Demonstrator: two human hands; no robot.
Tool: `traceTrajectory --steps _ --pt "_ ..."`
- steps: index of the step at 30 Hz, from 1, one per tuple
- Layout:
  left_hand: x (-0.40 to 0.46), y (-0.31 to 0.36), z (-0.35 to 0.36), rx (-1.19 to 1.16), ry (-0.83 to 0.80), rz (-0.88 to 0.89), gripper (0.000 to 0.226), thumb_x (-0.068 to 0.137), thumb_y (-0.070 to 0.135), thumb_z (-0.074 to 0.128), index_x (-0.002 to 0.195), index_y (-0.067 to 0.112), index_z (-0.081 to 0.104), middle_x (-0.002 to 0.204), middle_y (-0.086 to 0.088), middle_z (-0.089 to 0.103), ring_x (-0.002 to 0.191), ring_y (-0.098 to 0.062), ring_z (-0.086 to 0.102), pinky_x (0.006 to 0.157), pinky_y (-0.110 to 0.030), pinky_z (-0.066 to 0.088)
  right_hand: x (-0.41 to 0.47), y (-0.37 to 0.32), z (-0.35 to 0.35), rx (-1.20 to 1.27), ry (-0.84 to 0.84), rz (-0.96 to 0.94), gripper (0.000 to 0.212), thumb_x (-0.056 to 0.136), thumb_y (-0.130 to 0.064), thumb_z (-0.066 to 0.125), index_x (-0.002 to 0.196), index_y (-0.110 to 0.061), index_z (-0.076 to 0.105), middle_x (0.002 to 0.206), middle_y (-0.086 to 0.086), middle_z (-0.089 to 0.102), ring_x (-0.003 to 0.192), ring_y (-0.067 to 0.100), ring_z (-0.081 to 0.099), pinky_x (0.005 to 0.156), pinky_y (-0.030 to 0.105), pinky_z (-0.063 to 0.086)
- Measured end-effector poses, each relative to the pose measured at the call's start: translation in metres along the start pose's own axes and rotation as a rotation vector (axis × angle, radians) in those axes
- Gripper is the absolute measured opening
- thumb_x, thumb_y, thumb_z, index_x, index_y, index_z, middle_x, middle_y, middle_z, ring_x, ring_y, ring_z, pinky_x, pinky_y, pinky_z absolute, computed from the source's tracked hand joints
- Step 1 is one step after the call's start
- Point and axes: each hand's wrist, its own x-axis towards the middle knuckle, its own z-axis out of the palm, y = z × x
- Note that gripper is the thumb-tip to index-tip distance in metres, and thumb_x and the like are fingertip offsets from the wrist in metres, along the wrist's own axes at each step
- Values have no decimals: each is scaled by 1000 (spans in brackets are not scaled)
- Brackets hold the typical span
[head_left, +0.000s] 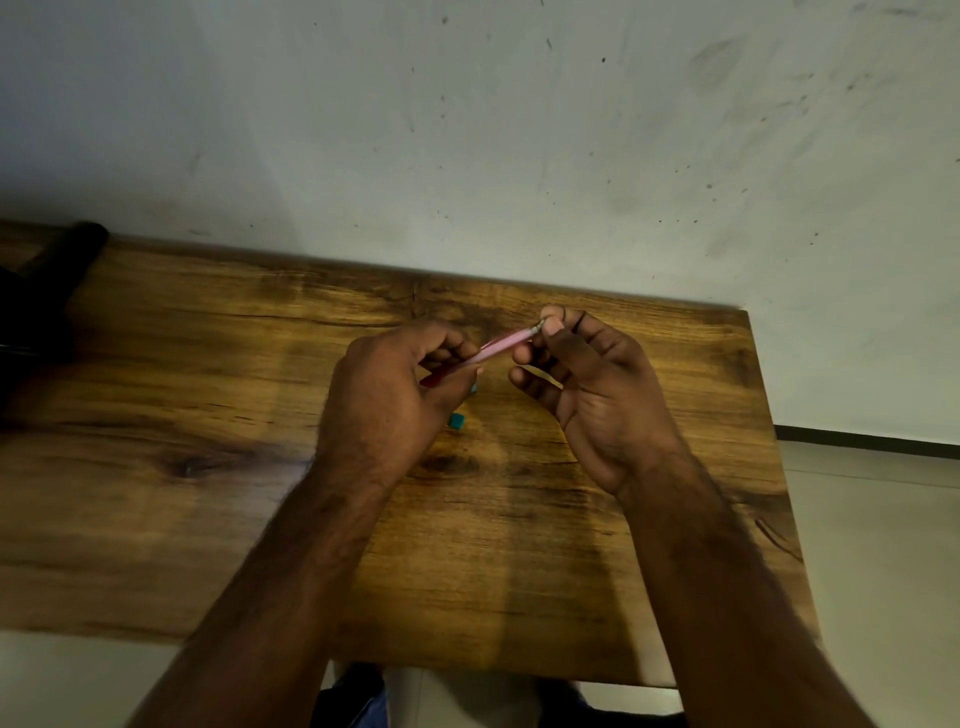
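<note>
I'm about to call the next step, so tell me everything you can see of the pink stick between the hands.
The pink stick is slim and straight, pale pink in the middle, red toward its lower-left end, whitish at the upper-right tip; likely plastic, perhaps a pen, but blur hides detail. It is held above the table, slanting up to the right. The left hand grips the red end with curled fingers; the right hand pinches the tip between thumb and forefinger.

Rear of pink pen hidden in left hand, teal piece half behind it, dark shape cropped
</note>
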Motion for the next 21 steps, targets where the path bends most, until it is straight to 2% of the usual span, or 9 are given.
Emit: traceTrajectory --steps 3,8,14,18,21 --pt "0 0 1 -3 -1 -1 15 85 26 79 100 28 76 88 16 73 86 4 66 75 -12 49 -1 0 0 43 -28 10 12 102 -9 55 98 -12 66 83 4 67 82 17 63 79 35 59" --pt "0 1 1 -32 -4 -26 15 85 27 78 99 31 76 85 19 71 86 9 65 70 2 42 -1 -1 0 15 -44 -22 15 102 -8 53 98 -13 66 84 3 68 81 15 63 79 35 59" --pt "0 2 0 -35 -16 -5 15 85 28 78 99 31 76 85 19 72 86 7 66 70 1 42 -1 -1 1 167 -64 83 10 101 -10 56 99 -13 65 82 3 64 78 14 62 79 34 58" --pt "0 4 2 -32 -27 12 16 85 28 78 100 31 75 85 21 69 88 8 65 72 1 41 -1 1 1 343 -105 142 10 101 -11 55 98 -15 64 80 0 59 73 10 58 74 29 56" --pt "0 5 2 -39 -28 17 16 85 27 79 101 30 75 85 20 70 87 8 65 73 -3 42 0 3 1 354 -102 143 11 101 -12 55 98 -16 64 82 -1 57 73 10 55 68 26 53"
